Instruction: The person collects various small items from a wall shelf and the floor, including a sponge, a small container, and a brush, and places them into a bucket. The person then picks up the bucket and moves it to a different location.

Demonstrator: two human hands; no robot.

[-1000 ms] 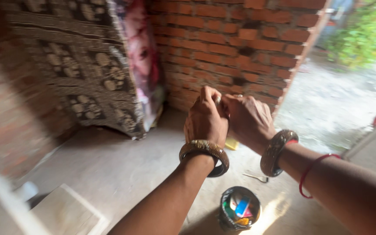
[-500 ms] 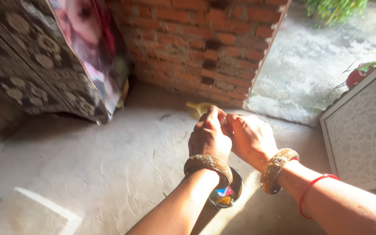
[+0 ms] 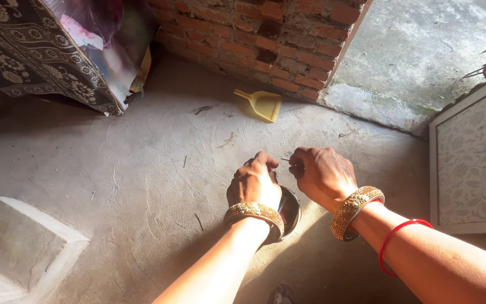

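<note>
You are in the middle of fine fingertip work, both hands drawn close together low over the concrete floor (image 3: pixel 142 169). Your right hand (image 3: pixel 323 175) is closed narrow, thumb and forefinger pinched on a thin dark pin (image 3: pixel 284 159) whose tip pokes out toward your other hand. It is too small to say whether it is a needle, a wire or a splinter. Your left hand (image 3: pixel 254 183) is curled shut, knuckles up, fingertips tucked under. From this angle you cannot tell whether it grips anything or touches the pin.

A small steel bowl (image 3: pixel 291 211) sits on the floor right under your left wrist, mostly hidden by the gold bangle (image 3: pixel 254 213), and its contents do not show. Neither hand touches it.

As a judgement, the step in hand is lining up the pin's tip with whatever your left fingers guard. A next move calls for a steady right pinch, a small travel leftward, and your left fingers opening enough to let you see the meeting point.

A yellow dustpan (image 3: pixel 262 104) lies well apart by the brick wall (image 3: pixel 254 39), with a white patterned panel (image 3: pixel 473 163) to your right and a concrete block (image 3: pixel 18 242) to your left
</note>
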